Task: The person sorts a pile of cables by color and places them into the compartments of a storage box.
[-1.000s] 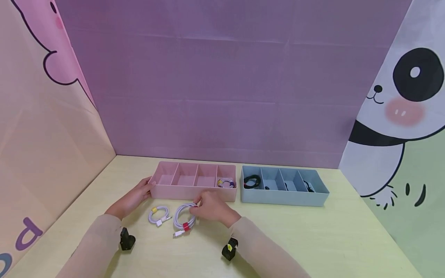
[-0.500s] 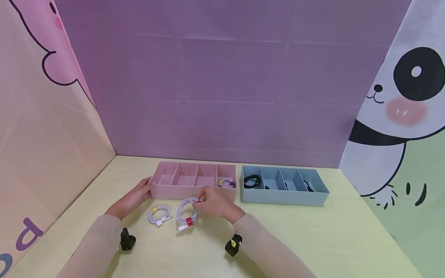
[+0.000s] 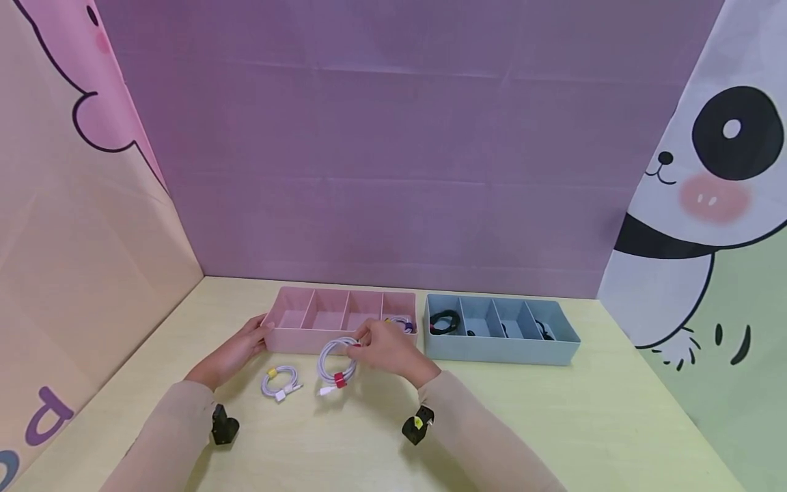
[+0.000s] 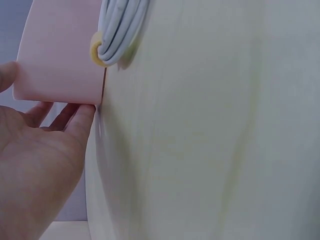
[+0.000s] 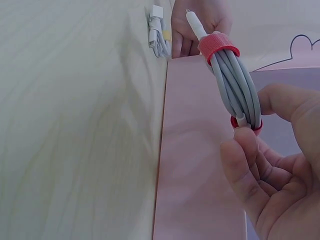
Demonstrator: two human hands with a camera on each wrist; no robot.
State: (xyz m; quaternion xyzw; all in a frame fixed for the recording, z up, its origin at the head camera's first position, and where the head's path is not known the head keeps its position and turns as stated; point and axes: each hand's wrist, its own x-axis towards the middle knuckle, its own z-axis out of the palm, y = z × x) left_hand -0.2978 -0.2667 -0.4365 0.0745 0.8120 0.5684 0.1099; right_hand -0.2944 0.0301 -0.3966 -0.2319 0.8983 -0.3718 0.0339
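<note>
My right hand point(image 3: 390, 352) pinches a coiled white charging cable point(image 5: 232, 80) between thumb and fingertips. Red straps bind this coil, which hangs above the table just in front of the pink divided box point(image 3: 295, 340). At that box's left end, my left hand point(image 3: 230, 352) grips the corner, thumb near the rim and fingers against the end wall. A smaller white cable coil point(image 4: 120, 30) with a yellow tie lies on the table between the hands. Inside the box's rightmost compartment sits another white cable coil point(image 3: 402, 321), partly hidden by my right hand.
To the right of the pink box stands a blue divided box point(image 3: 504, 350). A black cable coil point(image 3: 451, 316) lies in its leftmost compartment, and dark items show in the others. Printed cloth walls enclose the pale table point(image 3: 553, 424) at the back and sides.
The red-strapped cable has risen off the table in my right hand, moving slightly right and toward the pink box. My left hand stays at the box's end.
</note>
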